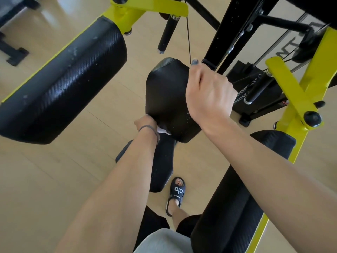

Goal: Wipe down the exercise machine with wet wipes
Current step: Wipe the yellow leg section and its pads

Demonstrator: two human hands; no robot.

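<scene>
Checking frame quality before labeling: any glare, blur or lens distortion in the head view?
Head view: strong wide-angle bending at the edges, the left pad bulges; window glare on the floor top left; sheen on the seat; the wipe by the left hand is small and mostly hidden; the right hand is sharp.

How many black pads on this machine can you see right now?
4: a long pad at left, the seat pad at centre, a narrow pad below it, and a long pad at lower right. Others may lie outside the frame.
</scene>
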